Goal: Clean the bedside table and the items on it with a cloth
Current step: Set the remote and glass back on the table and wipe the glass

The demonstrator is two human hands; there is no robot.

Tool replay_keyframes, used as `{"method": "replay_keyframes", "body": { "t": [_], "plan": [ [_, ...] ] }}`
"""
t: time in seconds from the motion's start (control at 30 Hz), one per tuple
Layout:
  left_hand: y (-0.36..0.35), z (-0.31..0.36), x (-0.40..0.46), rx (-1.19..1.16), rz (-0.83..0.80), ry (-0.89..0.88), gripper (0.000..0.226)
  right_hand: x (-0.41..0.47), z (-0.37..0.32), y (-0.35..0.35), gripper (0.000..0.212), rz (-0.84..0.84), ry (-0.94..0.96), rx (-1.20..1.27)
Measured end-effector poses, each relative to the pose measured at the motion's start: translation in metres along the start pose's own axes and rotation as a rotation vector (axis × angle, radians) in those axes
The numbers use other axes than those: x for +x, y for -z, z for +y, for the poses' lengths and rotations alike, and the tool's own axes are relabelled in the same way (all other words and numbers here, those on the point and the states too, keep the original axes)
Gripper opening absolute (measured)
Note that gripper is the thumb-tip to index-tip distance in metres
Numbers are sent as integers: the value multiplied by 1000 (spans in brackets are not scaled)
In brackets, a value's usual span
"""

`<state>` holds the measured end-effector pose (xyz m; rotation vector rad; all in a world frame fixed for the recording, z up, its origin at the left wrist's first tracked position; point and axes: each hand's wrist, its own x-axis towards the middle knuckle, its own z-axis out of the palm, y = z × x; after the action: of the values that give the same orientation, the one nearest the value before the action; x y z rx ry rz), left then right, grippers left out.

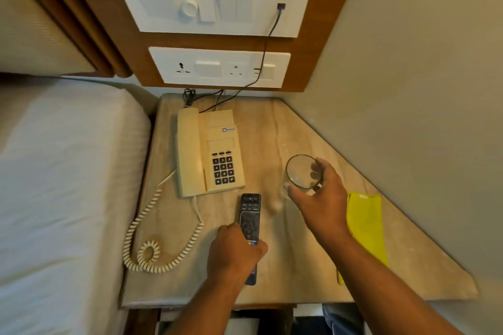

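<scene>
Left hand [234, 250] fingers grip the remote [250, 215], right hand [321, 193] fingers hold the glass [300, 171], cloth [364, 226] just right of it on the bench [285, 128].

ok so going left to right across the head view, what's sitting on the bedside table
coiled phone cord → cream telephone → black remote in the left hand → clear glass in the right hand → yellow cloth
</scene>
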<state>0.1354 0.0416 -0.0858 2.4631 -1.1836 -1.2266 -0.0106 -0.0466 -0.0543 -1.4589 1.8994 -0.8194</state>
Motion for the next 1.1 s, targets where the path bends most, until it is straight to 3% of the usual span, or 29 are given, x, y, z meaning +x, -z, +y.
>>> {"method": "replay_keyframes", "body": {
  "t": [0.57, 0.8, 0.97, 1.1],
  "plan": [
    [-31, 44, 30, 179, 171, 34, 54, 50, 35, 0, 83, -22, -2, 35],
    [-34, 40, 22, 264, 184, 3, 59, 33, 41, 10, 105, -128, -15, -6],
    [-40, 25, 12, 285, 252, -32, 89, 8, 90, 35, 82, -5, 96, -362],
    [-47, 11, 8, 258, 253, -51, 88, -8, 145, 45, 83, -116, 70, -673]
  ]
}}
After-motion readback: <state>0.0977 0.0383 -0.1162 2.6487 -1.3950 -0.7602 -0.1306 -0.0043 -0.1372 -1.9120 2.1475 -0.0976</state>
